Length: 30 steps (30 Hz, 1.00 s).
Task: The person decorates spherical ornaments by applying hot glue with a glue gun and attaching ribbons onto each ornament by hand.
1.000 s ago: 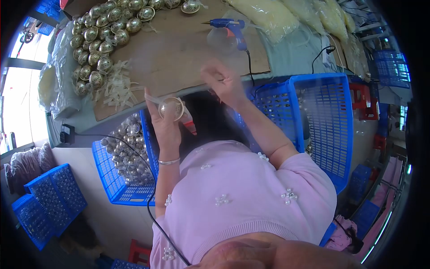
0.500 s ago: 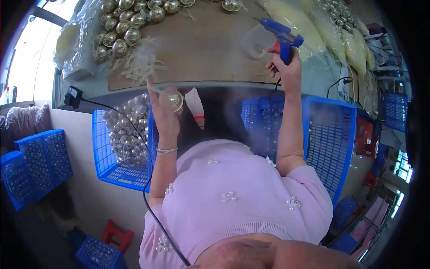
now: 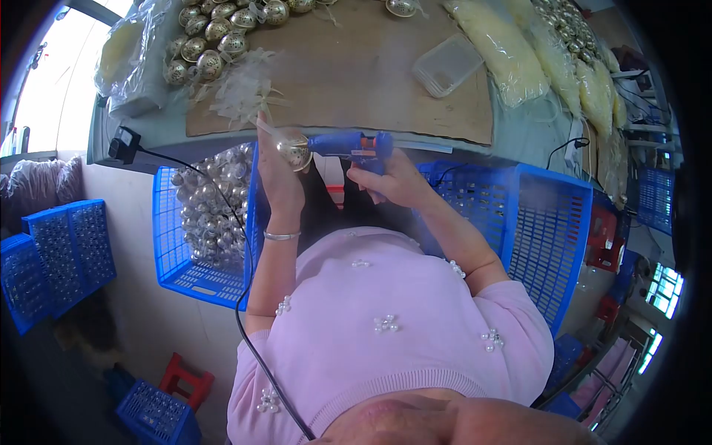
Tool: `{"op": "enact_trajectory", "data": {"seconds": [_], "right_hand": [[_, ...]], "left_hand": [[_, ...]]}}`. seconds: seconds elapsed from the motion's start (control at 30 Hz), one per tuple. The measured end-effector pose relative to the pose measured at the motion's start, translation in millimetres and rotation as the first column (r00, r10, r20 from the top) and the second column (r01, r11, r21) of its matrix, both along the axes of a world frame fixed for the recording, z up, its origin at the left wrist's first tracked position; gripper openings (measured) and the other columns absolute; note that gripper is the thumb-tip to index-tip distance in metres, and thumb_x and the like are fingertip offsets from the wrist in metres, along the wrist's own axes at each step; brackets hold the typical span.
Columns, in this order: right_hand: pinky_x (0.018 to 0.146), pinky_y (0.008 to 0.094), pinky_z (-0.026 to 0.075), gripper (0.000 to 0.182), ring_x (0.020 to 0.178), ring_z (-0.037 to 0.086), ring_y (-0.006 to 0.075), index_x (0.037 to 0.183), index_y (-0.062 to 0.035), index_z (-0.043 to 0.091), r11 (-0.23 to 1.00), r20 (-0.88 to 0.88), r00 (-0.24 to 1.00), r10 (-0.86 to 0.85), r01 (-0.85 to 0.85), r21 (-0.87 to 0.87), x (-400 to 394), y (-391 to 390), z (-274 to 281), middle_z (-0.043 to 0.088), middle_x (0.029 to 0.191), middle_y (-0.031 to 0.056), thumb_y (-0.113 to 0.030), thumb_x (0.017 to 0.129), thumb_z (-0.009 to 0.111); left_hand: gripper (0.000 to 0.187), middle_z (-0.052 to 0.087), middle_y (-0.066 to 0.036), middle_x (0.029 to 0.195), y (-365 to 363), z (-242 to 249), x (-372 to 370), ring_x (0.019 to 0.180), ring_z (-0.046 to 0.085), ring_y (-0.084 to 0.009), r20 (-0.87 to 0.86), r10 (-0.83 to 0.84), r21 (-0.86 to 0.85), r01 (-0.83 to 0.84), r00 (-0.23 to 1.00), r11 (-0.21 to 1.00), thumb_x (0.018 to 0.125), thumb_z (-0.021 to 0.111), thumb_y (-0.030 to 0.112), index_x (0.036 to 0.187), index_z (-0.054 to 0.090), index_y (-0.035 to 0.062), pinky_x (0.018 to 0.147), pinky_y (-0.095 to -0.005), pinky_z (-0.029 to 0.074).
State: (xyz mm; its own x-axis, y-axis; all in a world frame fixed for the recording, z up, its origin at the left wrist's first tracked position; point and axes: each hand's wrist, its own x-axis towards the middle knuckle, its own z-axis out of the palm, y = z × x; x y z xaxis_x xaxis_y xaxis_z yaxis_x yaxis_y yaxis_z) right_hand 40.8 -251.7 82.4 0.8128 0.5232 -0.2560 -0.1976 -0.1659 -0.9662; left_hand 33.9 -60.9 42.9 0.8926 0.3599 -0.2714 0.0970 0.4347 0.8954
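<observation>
My left hand (image 3: 279, 182) is closed round a gold openwork ball ornament (image 3: 294, 152) just off the table's front edge. From its top a pale sheer ribbon (image 3: 268, 126) runs up along my fingers. My right hand (image 3: 397, 178) grips a blue hot glue gun (image 3: 345, 144) by its handle. The gun lies level, and its nozzle reaches the right side of the ornament; whether the tip touches it is hard to see. Beyond my left fingers a heap of cut sheer ribbons (image 3: 241, 87) rests on brown cardboard (image 3: 356, 81).
Several gold ornaments (image 3: 218, 31) crowd the table's back left. A clear plastic tub (image 3: 447, 67) and bags of yellowish glue sticks (image 3: 504, 55) lie at right. Below the table stand a blue crate (image 3: 200, 285) of silvery balls and another blue crate (image 3: 552, 245). A black cord (image 3: 222, 208) hangs at left.
The glue gun has come down and left from above the table to the ornament, and its nozzle now points at it. My left hand still holds the ornament, shifted slightly.
</observation>
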Motion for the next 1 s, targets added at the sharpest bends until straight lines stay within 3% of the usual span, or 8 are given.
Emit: {"op": "enact_trajectory", "data": {"seconds": [0.33, 0.53, 0.67, 0.77, 0.87, 0.93, 1.0], "right_hand": [[0.044, 0.0269, 0.04, 0.029, 0.044, 0.049, 0.0104, 0.101, -0.0022, 0.063, 0.996, 0.092, 0.995, -0.041, 0.049, -0.081, -1.3, 2.4, -2.3, 0.059, 0.061, 0.0041, -0.029, 0.089, 0.063], [0.044, 0.0262, 0.04, 0.026, 0.045, 0.05, 0.0101, 0.095, -0.0022, 0.061, 0.998, 0.062, 0.998, -0.023, 0.027, -0.061, 2.0, -0.9, -1.0, 0.058, 0.06, 0.0034, -0.028, 0.09, 0.062], [0.043, 0.0257, 0.041, 0.023, 0.046, 0.052, 0.0105, 0.094, -0.0026, 0.059, 0.998, -0.093, 0.994, -0.055, 0.058, 0.023, 4.0, -6.0, 0.3, 0.055, 0.065, 0.0013, -0.025, 0.089, 0.062], [0.042, 0.0251, 0.039, 0.027, 0.045, 0.051, 0.0111, 0.107, -0.002, 0.056, 0.995, -0.176, 0.981, -0.079, 0.088, 0.04, 16.1, -25.2, 0.0, 0.055, 0.068, 0.0034, -0.017, 0.087, 0.065], [0.043, 0.0242, 0.04, 0.04, 0.05, 0.054, 0.0108, 0.115, -0.0007, 0.049, 0.935, -0.17, 0.943, -0.286, 0.314, 0.165, 44.0, -65.9, -0.7, 0.058, 0.079, 0.0034, -0.021, 0.085, 0.066], [0.046, 0.0231, 0.041, 0.035, 0.057, 0.056, 0.0103, 0.112, -0.0015, 0.054, 0.887, -0.072, 0.902, -0.426, 0.432, 0.165, 68.7, -87.6, 11.7, 0.059, 0.082, 0.0034, -0.021, 0.086, 0.066], [0.051, 0.0249, 0.044, 0.027, 0.061, 0.056, 0.0112, 0.101, 0.0003, 0.06, 0.826, 0.064, 0.824, -0.563, 0.562, 0.027, 103.2, -111.2, -5.5, 0.057, 0.08, 0.005, -0.021, 0.086, 0.067]], "left_hand": [[0.06, 0.061, -0.006, 0.097, -1.7, -1.7, -0.3, 0.065, 0.054, -0.0089, 0.038, -0.019, -0.051, 0.021, 0.999, 0.998, 0.102, 0.03, 0.05, 0.15, 0.024, 0.0144, 0.048, -0.0235, 0.042], [0.06, 0.061, -0.007, 0.098, -5.7, -2.9, 2.2, 0.068, 0.054, -0.0098, 0.055, -0.005, -0.067, 0.009, 0.998, 0.998, 0.102, 0.03, 0.05, 0.149, 0.024, 0.0147, 0.049, -0.024, 0.042], [0.06, 0.062, -0.007, 0.099, -7.5, -13.0, 6.4, 0.068, 0.055, -0.0107, 0.084, 0.0, -0.027, 0.003, 0.996, 1.0, 0.101, 0.031, 0.051, 0.149, 0.024, 0.0159, 0.049, -0.0241, 0.043], [0.061, 0.062, -0.006, 0.099, -7.6, -1.5, 6.4, 0.071, 0.058, -0.0126, 0.101, -0.01, -0.035, 0.013, 0.995, 0.999, 0.1, 0.031, 0.053, 0.149, 0.024, 0.0168, 0.048, -0.0237, 0.043], [0.062, 0.063, -0.007, 0.101, -1.7, 9.5, 2.6, 0.076, 0.064, -0.0161, 0.144, 0.016, -0.05, -0.009, 0.989, 0.999, 0.1, 0.031, 0.054, 0.15, 0.023, 0.0179, 0.047, -0.0232, 0.043], [0.062, 0.063, -0.007, 0.101, 5.9, 8.8, -2.4, 0.075, 0.064, -0.0164, 0.118, 0.028, -0.039, -0.023, 0.993, 0.999, 0.1, 0.03, 0.054, 0.15, 0.023, 0.0181, 0.047, -0.0232, 0.043], [0.06, 0.063, -0.007, 0.1, 13.3, 4.0, -8.8, 0.075, 0.063, -0.0167, 0.078, 0.053, -0.03, -0.051, 0.995, 0.998, 0.101, 0.029, 0.053, 0.15, 0.023, 0.0186, 0.047, -0.0229, 0.043]]}}
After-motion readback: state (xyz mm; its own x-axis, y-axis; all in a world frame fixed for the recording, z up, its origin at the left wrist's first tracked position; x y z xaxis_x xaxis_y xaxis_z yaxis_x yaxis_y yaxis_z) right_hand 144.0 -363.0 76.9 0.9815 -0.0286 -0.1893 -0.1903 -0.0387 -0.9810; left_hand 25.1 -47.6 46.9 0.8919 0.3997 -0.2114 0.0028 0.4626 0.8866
